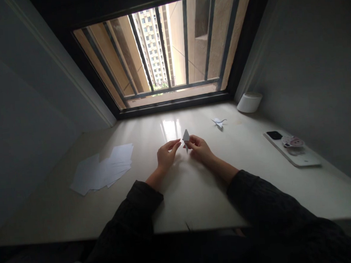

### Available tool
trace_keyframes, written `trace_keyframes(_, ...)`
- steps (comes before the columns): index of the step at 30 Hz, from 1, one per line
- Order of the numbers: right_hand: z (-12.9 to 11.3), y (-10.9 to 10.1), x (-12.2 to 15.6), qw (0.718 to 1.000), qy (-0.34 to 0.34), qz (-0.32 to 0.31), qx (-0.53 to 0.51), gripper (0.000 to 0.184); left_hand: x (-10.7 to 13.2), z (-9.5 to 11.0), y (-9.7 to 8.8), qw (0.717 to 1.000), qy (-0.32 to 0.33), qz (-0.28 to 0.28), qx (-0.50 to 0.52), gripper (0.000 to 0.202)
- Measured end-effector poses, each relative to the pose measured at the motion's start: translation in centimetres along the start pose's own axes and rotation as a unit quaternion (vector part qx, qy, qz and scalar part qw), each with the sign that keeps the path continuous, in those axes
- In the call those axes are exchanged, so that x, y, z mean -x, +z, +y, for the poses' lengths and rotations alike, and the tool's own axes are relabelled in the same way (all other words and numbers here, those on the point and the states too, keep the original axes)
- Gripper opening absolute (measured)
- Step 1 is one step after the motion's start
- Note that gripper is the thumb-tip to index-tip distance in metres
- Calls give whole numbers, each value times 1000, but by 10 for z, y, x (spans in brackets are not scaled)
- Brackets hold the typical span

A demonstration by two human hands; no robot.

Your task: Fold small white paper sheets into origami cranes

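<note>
A small piece of folded white paper (186, 135) stands upright above the white surface, pinched between the thumb and fingers of my right hand (201, 149). It has a pointed top and a narrow point hanging below the fingers. My left hand (166, 153) is just left of it, thumb and index finger stretched toward the paper with a small gap between their tips. No paper shows between them. Farther back and to the right lies a folded paper crane (219, 123), its wings spread.
Loose white paper sheets (106, 168) overlap on the left of the white tabletop (195, 202). At the right lie a white phone (297, 153) with a round grip and, behind it, a white cylinder (249, 102). A barred window (173, 101) borders the back; walls flank both sides.
</note>
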State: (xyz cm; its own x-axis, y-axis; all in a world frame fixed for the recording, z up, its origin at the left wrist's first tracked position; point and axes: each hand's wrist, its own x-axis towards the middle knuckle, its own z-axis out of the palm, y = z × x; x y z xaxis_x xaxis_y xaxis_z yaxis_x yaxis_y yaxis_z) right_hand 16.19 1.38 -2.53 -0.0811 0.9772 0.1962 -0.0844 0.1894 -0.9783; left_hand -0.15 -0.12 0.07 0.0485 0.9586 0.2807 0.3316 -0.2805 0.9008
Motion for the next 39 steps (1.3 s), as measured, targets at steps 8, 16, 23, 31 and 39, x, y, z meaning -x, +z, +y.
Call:
trace_keyframes(8,-4,1,2,999,-36,-23,27,46,-3,-8,2,997,-35,-36,65,29)
trace_keyframes(16,-13,3,6,1000,17,-15,-16,39,-2,-7,5,990,-28,-38,134,27)
trace_keyframes(23,-7,3,5,997,-8,67,25,34,-1,-5,5,990,-41,-25,134,27)
trace_keyframes(31,-10,4,10,987,-77,91,109,25,-1,-6,6,988,-40,-27,145,26)
trace_keyframes(39,-12,5,11,987,-73,103,105,25,-3,-8,7,984,-65,-30,166,23)
